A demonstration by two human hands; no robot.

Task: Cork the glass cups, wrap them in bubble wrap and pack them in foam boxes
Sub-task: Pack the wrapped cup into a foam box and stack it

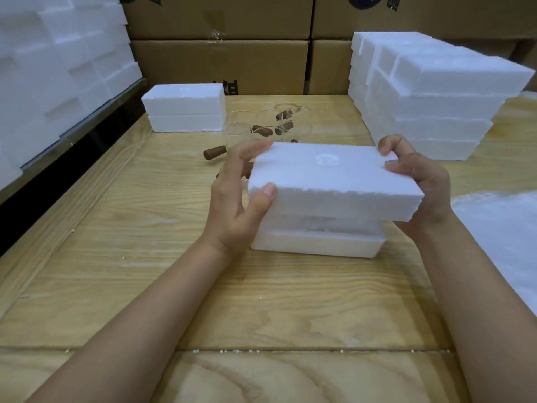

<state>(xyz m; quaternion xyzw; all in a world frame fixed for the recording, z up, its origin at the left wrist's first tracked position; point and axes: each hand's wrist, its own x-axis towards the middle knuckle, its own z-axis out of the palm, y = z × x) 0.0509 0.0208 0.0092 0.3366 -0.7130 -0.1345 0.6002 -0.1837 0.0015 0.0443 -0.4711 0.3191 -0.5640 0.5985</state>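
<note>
Forearms enter from the lower edge and converge on the work; the left hand (232, 205) grips the left end of the foam lid (328, 181), thumb on the near corner and fingers on the far edge; the right hand (421, 184) grips the right end, fingers curled over the far corner. Lid position: held just above the foam box base (316, 245), apparently shifted to the right, not yet seated; the base rests on the table (145, 286) at centre. Through the gap a pale, translucent packing shows inside the base; whether it is a wrapped cup cannot be confirmed.

Handling assessment: expanded foam is very light and stiff but crumbles at its edges, as loose beads on the table suggest; hold at the two short ends; press down evenly; avoid pinching corners. Contents are presumably glass; do not force a misaligned lid.

Surface: pale wood-grain boards. Behind the box lie clear glass cups (241, 126) and brown corks (261, 129), one cork apart to the left; a closed foam box (183, 107) stands at back left; a foam stack (430, 91) rises at right; a bubble wrap (505, 228) sheet lies at the right edge. Room: brown cartons (220, 65) along the rear; further foam blocks (58, 68) piled at left.
</note>
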